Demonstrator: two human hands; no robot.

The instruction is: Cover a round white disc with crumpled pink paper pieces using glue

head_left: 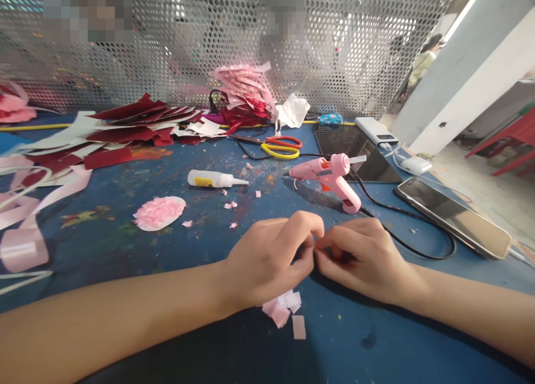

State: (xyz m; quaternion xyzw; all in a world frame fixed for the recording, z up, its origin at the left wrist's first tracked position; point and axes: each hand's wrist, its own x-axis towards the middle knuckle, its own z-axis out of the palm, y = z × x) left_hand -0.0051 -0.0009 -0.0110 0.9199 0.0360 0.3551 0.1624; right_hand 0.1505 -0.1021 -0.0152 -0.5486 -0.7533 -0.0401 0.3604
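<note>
My left hand (278, 256) and my right hand (363, 256) meet fingertip to fingertip above the blue table. Both are closed in a pinch, and whatever sits between the fingers is hidden or too small to name. Just below my left wrist lies a small pile of pink paper squares (279, 311), with a single square (298, 327) beside it. To the left rests a white oval piece covered with pink paper tufts (161, 212). A white glue bottle (211, 179) lies on its side, and several pink scraps (229, 205) are scattered near its nozzle.
Behind my hands lies a pink glue gun (328, 175) with its cord. Scissors (282, 147), a phone (453, 214), a power bank (375, 130) and a dark tablet (355, 150) are around it. Red and white strips (121, 130) and pink ribbon (25, 244) occupy the left. A perforated metal panel (200, 44) stands behind.
</note>
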